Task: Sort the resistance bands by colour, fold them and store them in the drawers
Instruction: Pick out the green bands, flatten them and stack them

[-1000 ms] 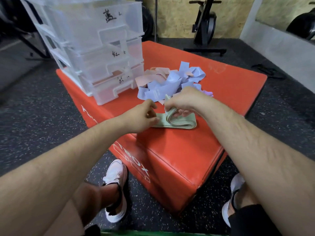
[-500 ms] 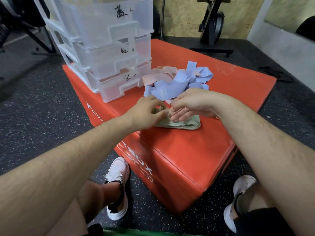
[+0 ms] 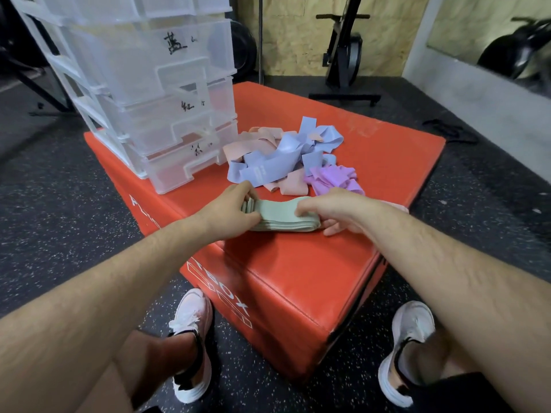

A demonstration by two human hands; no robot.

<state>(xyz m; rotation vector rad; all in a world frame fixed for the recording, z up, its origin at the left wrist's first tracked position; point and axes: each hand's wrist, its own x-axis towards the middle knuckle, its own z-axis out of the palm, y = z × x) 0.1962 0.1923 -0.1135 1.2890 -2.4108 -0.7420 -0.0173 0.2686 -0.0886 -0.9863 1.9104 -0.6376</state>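
Observation:
A flat stack of folded pale green resistance bands (image 3: 281,214) lies on the red box (image 3: 298,263) near its front corner. My left hand (image 3: 229,211) pinches the stack's left end. My right hand (image 3: 331,208) grips the right end, fingers curled over the top and thumb by the lower edge. Behind them sits a loose pile: blue bands (image 3: 283,160), pink bands (image 3: 256,138) and purple bands (image 3: 334,178). A clear plastic drawer unit (image 3: 155,84) with handwritten labels stands at the box's back left, all drawers closed.
The red box stands on dark speckled gym floor (image 3: 59,222). My two feet in white shoes (image 3: 190,338) flank its front corner. An exercise machine (image 3: 343,55) and a wooden wall panel stand behind. A light wall runs along the right.
My hands have moved apart to the two ends of the green stack, which now lies flatter and longer. The camera has shifted, bringing the purple bands into view.

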